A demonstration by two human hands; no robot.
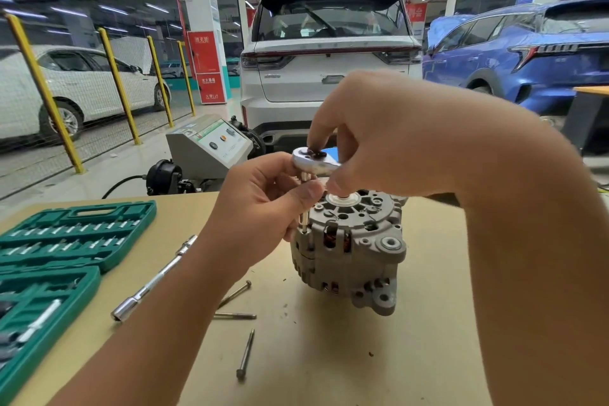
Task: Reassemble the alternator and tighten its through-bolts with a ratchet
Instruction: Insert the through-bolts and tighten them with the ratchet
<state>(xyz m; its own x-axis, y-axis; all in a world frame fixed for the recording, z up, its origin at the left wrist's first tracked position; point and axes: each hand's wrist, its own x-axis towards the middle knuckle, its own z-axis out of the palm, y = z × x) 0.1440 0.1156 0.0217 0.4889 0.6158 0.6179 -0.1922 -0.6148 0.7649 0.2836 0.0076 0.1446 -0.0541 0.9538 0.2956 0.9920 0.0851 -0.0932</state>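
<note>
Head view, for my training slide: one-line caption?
Both hands steady a ratchet on an alternator through-bolt; three bolts wait on the table.

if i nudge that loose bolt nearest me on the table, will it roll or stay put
The nearest through-bolt is a thin round shank lying flat on the smooth table, so it would probably roll. Its wider head would likely curve its path. It looks like stiff metal, unlikely to bend.

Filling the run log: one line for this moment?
left hand steadies ratchet extension | right hand holds ratchet | on alternator through-bolt | three loose bolts on table
</note>
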